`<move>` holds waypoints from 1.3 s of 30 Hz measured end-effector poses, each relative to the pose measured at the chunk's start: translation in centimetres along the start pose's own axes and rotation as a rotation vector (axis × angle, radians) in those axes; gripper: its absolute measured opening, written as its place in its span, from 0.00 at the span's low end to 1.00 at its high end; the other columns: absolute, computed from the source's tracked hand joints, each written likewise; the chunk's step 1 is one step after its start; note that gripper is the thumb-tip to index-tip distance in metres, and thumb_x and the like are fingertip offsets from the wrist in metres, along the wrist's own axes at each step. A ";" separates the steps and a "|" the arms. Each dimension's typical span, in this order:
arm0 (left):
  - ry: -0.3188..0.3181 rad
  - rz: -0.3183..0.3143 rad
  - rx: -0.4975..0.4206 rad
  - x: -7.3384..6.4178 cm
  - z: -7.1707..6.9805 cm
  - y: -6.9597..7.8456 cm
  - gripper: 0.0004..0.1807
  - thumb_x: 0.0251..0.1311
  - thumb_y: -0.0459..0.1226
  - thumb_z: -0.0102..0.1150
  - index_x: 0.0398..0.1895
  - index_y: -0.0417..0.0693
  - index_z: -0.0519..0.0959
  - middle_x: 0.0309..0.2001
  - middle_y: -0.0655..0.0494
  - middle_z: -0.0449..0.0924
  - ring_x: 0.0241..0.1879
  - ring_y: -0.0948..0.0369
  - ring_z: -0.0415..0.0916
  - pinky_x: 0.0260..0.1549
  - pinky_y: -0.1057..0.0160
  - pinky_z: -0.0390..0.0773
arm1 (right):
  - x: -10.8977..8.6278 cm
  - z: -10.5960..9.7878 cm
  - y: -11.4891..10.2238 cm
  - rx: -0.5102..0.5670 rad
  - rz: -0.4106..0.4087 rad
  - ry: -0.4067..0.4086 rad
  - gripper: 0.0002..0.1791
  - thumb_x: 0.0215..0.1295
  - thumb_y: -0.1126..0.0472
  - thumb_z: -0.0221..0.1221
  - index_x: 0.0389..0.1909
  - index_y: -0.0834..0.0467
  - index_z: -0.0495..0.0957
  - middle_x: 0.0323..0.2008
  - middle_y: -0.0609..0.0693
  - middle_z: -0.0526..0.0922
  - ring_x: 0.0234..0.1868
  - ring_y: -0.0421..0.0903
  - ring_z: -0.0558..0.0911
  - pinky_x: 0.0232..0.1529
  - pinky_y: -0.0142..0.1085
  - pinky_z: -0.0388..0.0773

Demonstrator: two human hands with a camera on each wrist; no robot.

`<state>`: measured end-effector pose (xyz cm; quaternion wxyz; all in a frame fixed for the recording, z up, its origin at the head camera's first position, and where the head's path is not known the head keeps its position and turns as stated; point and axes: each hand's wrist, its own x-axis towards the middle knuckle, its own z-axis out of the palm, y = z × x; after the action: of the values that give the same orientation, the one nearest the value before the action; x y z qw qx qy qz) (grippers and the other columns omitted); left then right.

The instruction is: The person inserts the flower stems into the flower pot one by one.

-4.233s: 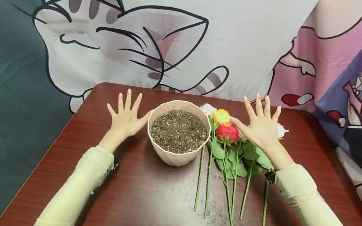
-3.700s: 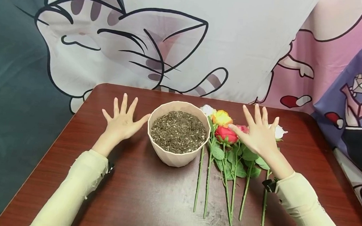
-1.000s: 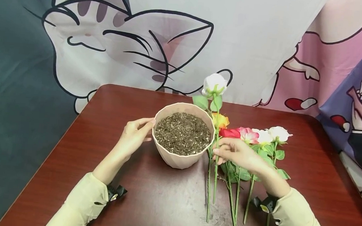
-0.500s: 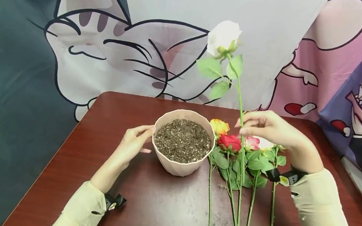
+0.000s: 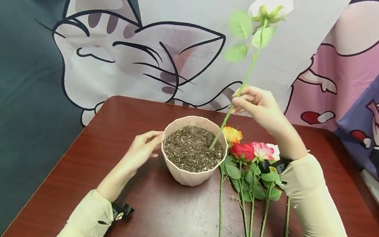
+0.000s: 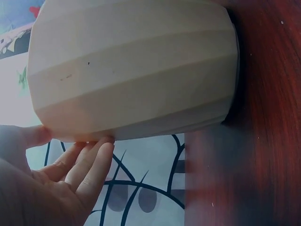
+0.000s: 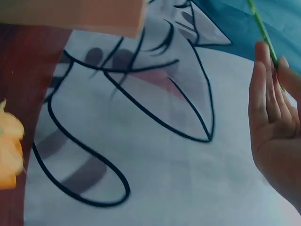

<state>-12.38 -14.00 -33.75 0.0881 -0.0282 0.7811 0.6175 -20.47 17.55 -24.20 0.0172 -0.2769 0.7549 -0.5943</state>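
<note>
A beige faceted flower pot (image 5: 189,176) full of dark soil (image 5: 192,148) stands mid-table. My left hand (image 5: 142,148) touches its left side, thumb at the rim; in the left wrist view the rather straight fingers (image 6: 89,172) lie against the outer wall. Above and right of the pot, my right hand (image 5: 256,103) pinches the stem of a white rose (image 5: 271,6) between thumb and fingers. The rose leans, bloom up to the right, and its stem's lower end meets the soil on the right; how deep it sits I cannot tell. The right wrist view shows the pinched stem (image 7: 263,30).
Right of the pot lie several roses: an orange-yellow rose (image 5: 232,135), a red rose (image 5: 242,151), a pink rose (image 5: 262,151) and a white one partly behind my wrist. Their stems point toward me on the red-brown table (image 5: 156,211). A cartoon-print cloth (image 5: 192,74) hangs behind.
My hands were spread at first. My left hand has come against the pot; my right hand has picked up the white rose, raised it and brought its stem end left to the soil.
</note>
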 end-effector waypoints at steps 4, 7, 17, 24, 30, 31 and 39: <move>-0.004 0.002 0.009 0.2 0.1 0.1 0.21 0.66 0.46 0.50 0.58 0.46 0.73 0.54 0.47 0.77 0.49 0.57 0.78 0.39 0.56 0.79 | 1.6 1.5 0.9 -0.108 -0.069 0.054 0.06 0.64 0.64 0.57 0.38 0.65 0.76 0.27 0.46 0.85 0.29 0.45 0.84 0.32 0.33 0.81; -0.004 0.000 0.017 0.2 0.1 0.2 0.21 0.66 0.46 0.50 0.58 0.46 0.73 0.54 0.46 0.77 0.49 0.57 0.78 0.37 0.59 0.79 | 2.6 2.6 1.5 -0.153 -0.106 0.067 0.08 0.64 0.64 0.57 0.39 0.67 0.76 0.29 0.51 0.85 0.30 0.46 0.84 0.32 0.34 0.81; 0.011 0.014 0.027 -0.1 -0.3 0.1 0.21 0.66 0.46 0.50 0.58 0.45 0.73 0.52 0.46 0.78 0.47 0.57 0.79 0.38 0.58 0.78 | 4.3 6.0 3.4 -0.326 -0.159 0.084 0.08 0.64 0.59 0.58 0.39 0.60 0.78 0.30 0.52 0.86 0.30 0.42 0.84 0.32 0.31 0.80; 0.015 0.020 0.043 -0.1 -0.4 0.1 0.21 0.66 0.47 0.50 0.58 0.47 0.73 0.52 0.47 0.78 0.46 0.58 0.78 0.39 0.57 0.79 | 4.4 7.1 4.4 -0.385 -0.185 -0.009 0.07 0.66 0.58 0.57 0.36 0.58 0.77 0.27 0.50 0.85 0.30 0.44 0.84 0.25 0.30 0.72; 0.017 0.020 0.033 0.0 -0.3 0.1 0.21 0.66 0.46 0.50 0.58 0.46 0.73 0.51 0.46 0.78 0.45 0.59 0.79 0.38 0.58 0.78 | 4.6 8.1 5.1 -0.401 -0.230 -0.053 0.05 0.64 0.61 0.59 0.35 0.59 0.78 0.29 0.51 0.86 0.32 0.43 0.85 0.31 0.31 0.76; 0.016 0.019 0.031 0.0 -0.2 0.1 0.21 0.66 0.46 0.50 0.58 0.45 0.73 0.51 0.46 0.78 0.45 0.59 0.79 0.37 0.59 0.78 | 4.6 8.2 5.2 -0.403 -0.244 -0.057 0.05 0.63 0.61 0.59 0.35 0.59 0.78 0.29 0.50 0.86 0.33 0.43 0.85 0.32 0.32 0.76; 0.019 0.027 0.038 0.1 -0.2 -0.2 0.21 0.66 0.45 0.50 0.58 0.45 0.73 0.52 0.45 0.78 0.46 0.57 0.79 0.39 0.58 0.78 | 4.2 9.0 6.2 -0.430 -0.338 -0.116 0.03 0.62 0.61 0.60 0.30 0.56 0.79 0.25 0.44 0.85 0.28 0.38 0.83 0.28 0.30 0.75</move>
<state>-12.51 -14.21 -33.88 0.0729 -0.0217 0.7937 0.6035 -23.30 8.62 -31.18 -0.0982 -0.4296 0.8046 -0.3980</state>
